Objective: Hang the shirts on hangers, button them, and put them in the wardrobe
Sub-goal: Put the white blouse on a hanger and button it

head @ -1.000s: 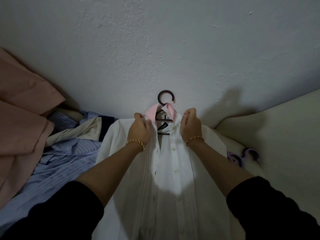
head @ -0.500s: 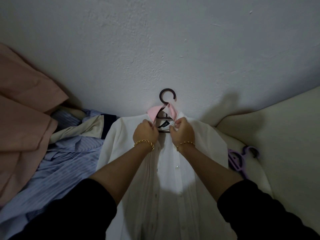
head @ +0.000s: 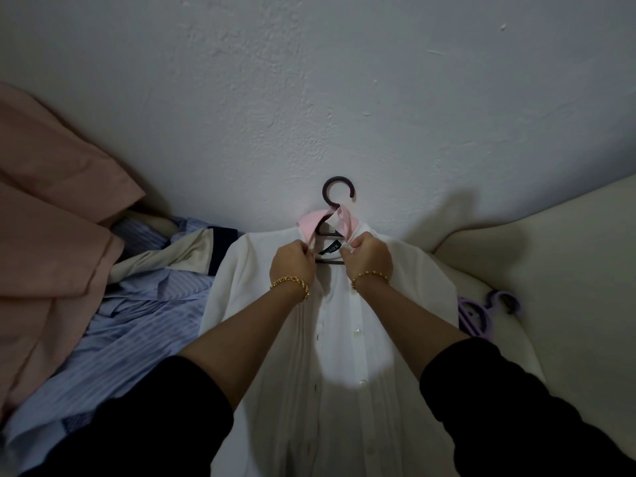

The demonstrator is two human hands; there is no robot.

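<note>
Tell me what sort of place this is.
Probably a bedroom at home: striped shirts heaped by a plain plaster wall, a white shirt on a dark hanger, a spare purple hanger on cream upholstery.

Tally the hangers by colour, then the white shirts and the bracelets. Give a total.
Dark hanger: 1
Purple hanger: 1 plainly seen; whether another lies under it cannot be told
White shirt: 1
Gold bracelets: 2
Total: 5
</note>
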